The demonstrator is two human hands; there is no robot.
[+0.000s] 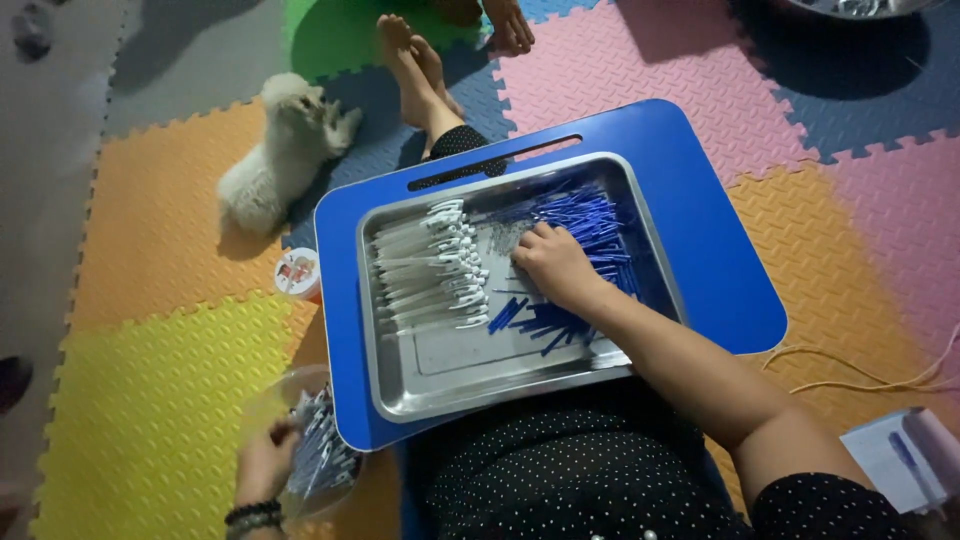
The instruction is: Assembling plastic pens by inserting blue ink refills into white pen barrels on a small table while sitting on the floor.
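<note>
Blue sticks [585, 225] lie at the tray's [500, 385] right edge; right hand [553, 265] rests half-curled on them. Left hand [262, 462] grips a clear bowl [300, 400].

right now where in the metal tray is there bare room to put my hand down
The metal tray is bare along its near edge, below the row of white pieces and the blue sticks. A thin strip between those two is partly free. The far half is crowded, and the right hand rests on the blue pile.
</note>
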